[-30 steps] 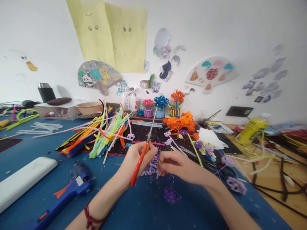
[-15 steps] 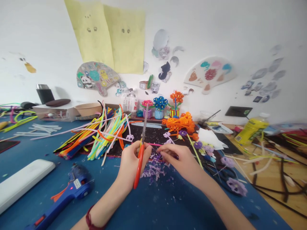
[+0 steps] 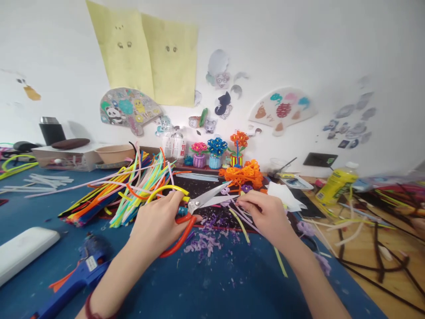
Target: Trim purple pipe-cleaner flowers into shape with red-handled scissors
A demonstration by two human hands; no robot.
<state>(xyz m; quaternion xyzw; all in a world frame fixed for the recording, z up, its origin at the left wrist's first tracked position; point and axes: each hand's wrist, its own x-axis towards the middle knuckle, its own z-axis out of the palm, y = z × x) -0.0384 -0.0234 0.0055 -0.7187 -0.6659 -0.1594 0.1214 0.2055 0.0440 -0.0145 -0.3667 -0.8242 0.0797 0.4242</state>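
Observation:
My left hand (image 3: 158, 223) grips the orange handles of a pair of scissors (image 3: 199, 206); the blades are parted and point right. My right hand (image 3: 264, 212) is closed in a pinch on thin pipe-cleaner stems (image 3: 241, 217) just right of the blade tips. Purple pipe-cleaner trimmings (image 3: 204, 241) lie on the blue mat (image 3: 215, 288) under the scissors. A heap of orange pipe-cleaner shapes (image 3: 244, 173) sits just beyond my right hand.
A fan of coloured pipe cleaners (image 3: 133, 184) lies to the left. A blue glue gun (image 3: 79, 272) and a white case (image 3: 23, 250) lie near left. Small flower pots (image 3: 215, 155) stand at the wall. A yellow bottle (image 3: 334, 186) and black pipe cleaners (image 3: 375, 248) are at right.
The scissors swung from upright and shut to lying level with blades open, pointing right. My right hand moved right and up onto the stems. The view shifted slightly left.

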